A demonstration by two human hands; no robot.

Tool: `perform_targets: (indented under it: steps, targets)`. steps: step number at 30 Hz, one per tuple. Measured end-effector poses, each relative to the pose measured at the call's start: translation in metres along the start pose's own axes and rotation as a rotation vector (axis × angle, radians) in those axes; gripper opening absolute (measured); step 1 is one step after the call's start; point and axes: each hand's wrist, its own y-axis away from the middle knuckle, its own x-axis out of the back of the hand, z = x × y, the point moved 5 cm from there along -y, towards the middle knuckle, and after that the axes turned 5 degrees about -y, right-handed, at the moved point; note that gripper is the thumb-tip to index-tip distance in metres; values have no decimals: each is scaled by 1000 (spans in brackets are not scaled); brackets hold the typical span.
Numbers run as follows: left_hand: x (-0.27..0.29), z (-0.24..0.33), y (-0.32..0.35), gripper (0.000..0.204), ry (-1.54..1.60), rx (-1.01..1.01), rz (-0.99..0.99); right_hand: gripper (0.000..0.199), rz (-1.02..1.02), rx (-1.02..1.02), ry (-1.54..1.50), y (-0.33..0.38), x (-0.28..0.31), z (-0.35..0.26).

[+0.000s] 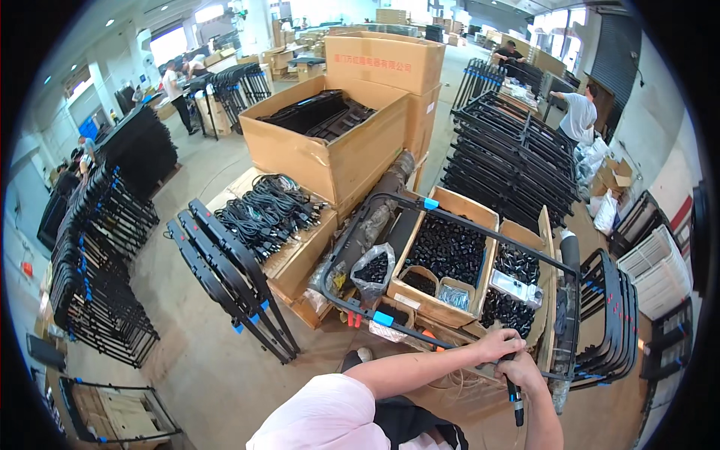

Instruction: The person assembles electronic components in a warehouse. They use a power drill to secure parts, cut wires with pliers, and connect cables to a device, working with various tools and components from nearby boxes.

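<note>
A black rectangular tube frame (575, 315) with blue tape strips lies across the boxes in front of me. At its near right part my right hand (527, 372) grips a slim black tool that looks like a power screwdriver (514, 401), its body hanging below the fist. My left hand (501, 344) reaches over from the left and touches the right one. Its fingers are pinched together near the tool's upper end, and what they hold is hidden. Just beyond the hands is a wooden box (550, 300) of small black parts (504, 311).
An open carton (450, 289) holds many black pieces. A clear bag (373, 271) of black parts, coiled black cables (270, 214) and large cartons (322, 161) stand left and beyond. Stacked black frames (232, 277) flank the bench. Other people work farther off.
</note>
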Motion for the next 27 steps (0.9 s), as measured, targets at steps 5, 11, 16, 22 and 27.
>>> perform_targets:
  steps: [5,11,16,22,27]
  targets:
    - [-1,7,-2,38,3,-22,29,13,3,26,-42,1,5,-8]
    - [2,24,-15,33,86,8,4,24,31,70,-70,0,23,-12]
    - [67,111,-17,29,-234,-443,155,43,-28,84,-183,18,42,-115]
    - [215,44,13,45,-174,-146,548,75,181,321,287,-55,-21,-171]
    - [313,-15,44,84,-81,482,442,81,75,476,571,-157,-116,-219]
